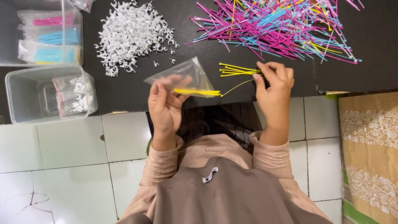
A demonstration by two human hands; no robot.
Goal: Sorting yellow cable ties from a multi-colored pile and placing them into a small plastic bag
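Two hands bagging yellow cable ties over a black mat.

The black mat (124, 89) covers the top of the view, with white floor tiles (62, 157) below it and a patterned rug (369, 141) at the right. A big loose heap of pink, blue and yellow cable ties (282, 29) lies at the upper right, and a pile of white cable clips (130, 33) at the upper middle. Two clear tubs sit at the left: the upper tub (72, 33) with bagged ties, the lower tub (16, 97) with a bag of clips. The left hand (166, 103) pinches a small clear bag (186, 76), yellow ties (197, 92) sticking out of it. The right hand (273, 89) has its fingers closed on a few yellow ties (238, 70) just right of the bag.
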